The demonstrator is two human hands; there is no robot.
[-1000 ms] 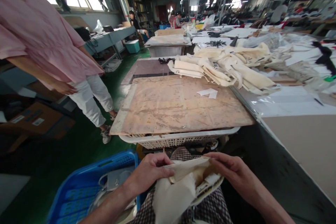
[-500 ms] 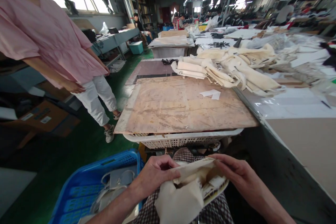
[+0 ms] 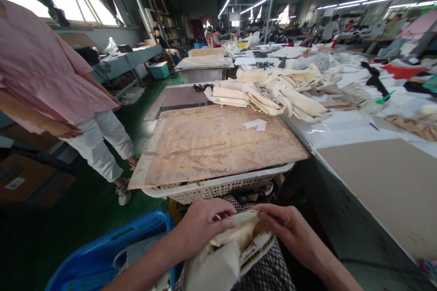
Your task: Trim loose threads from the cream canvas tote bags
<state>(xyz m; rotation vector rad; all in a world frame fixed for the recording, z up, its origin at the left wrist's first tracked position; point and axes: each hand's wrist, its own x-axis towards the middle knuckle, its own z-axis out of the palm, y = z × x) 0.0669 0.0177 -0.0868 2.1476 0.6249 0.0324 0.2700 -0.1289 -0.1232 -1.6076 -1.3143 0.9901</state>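
A cream-coloured sewn bag piece [image 3: 218, 266], soft and folded open, hangs over my lap. Its far edge is pinched by my left hand [image 3: 206, 225], with the thumb on the near side and the fingers behind. At the far right corner of the same edge, my right hand [image 3: 290, 229] grips it between thumb and fingers. Raw flaps and a dark-marked seam show inside the opening. Part of the fingertips of both hands is hidden by the material.
A worn board [image 3: 218, 145] lies over a white basket [image 3: 218, 188] ahead. Similar cream pieces [image 3: 273, 91] are heaped behind it. To my left stands a blue basket [image 3: 112, 245] holding grey pieces. A person in pink [image 3: 51, 72] stands beyond it. A table [image 3: 382, 182] runs along my right.
My view has turned to the right, so the surroundings sit further left. Both hands keep their hold on the bag piece, drawn slightly closer together.
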